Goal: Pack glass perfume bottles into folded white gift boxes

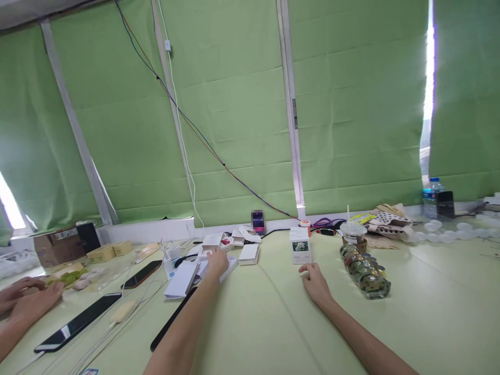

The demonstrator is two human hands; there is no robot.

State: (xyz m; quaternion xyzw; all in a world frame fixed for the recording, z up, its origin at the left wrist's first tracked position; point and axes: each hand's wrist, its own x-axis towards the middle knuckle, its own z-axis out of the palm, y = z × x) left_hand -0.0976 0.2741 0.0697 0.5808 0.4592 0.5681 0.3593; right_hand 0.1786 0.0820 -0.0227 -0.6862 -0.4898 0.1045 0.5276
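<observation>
My left hand [217, 262] reaches over a heap of small white boxes, its fingers bent and a little apart on top of them. No firm hold on any one box shows, and the fingertips are partly hidden. A white box [183, 279] lies just left of that hand, and another white box [249, 254] lies to its right. My right hand [314, 282] rests on the table with loosely curled fingers and nothing in them. Just beyond its fingertips stands an upright white box with a flower picture [301, 249].
Glass jars [365, 273] lie in a row right of my right hand, near a lidded cup with a straw [352, 232]. Phones [78, 323] and white cables spread over the left side. Another person's hands [33, 299] work at far left. A small screen [258, 222] stands behind.
</observation>
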